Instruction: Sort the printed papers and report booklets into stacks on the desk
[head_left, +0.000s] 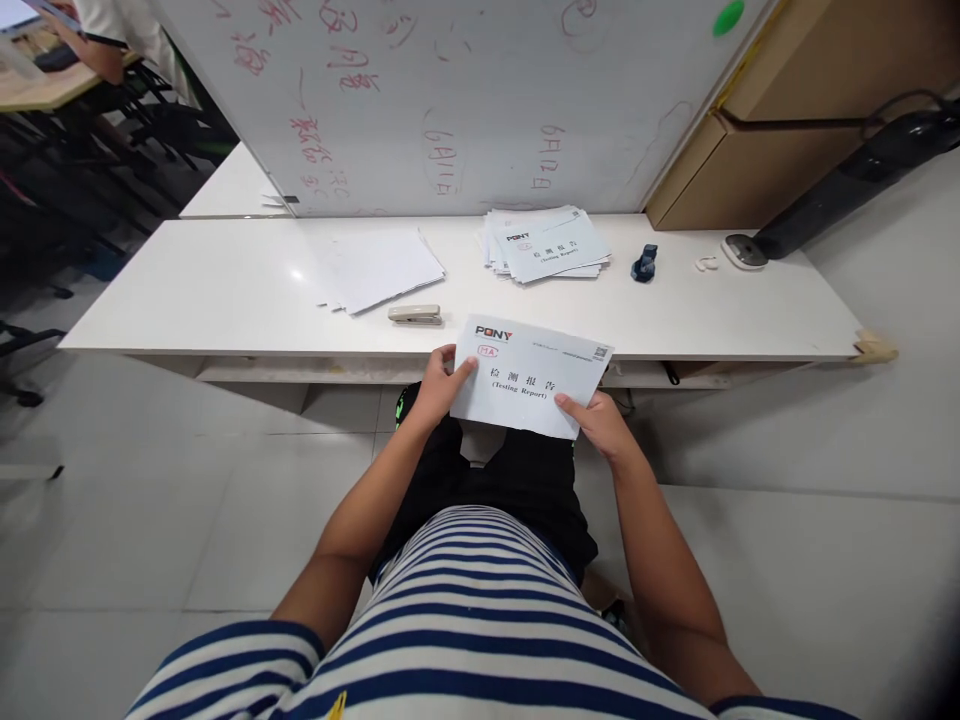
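Note:
Between my two hands is a white printed report, its front marked "PONY" and "Testing Report", held above my lap at the desk's front edge. My left hand grips its left side, thumb on top and fingers underneath. On the lower right side, my right hand pinches it the same way. Just beyond my left hand lies a beige stapler on the desk. A pile of similar reports sits farther back, and loose white sheets lie to its left.
The white desk backs onto a whiteboard with red writing. Toward the right are a small dark blue object, a white earphone-like piece, a black cylinder and cardboard boxes. Another person is at the far left.

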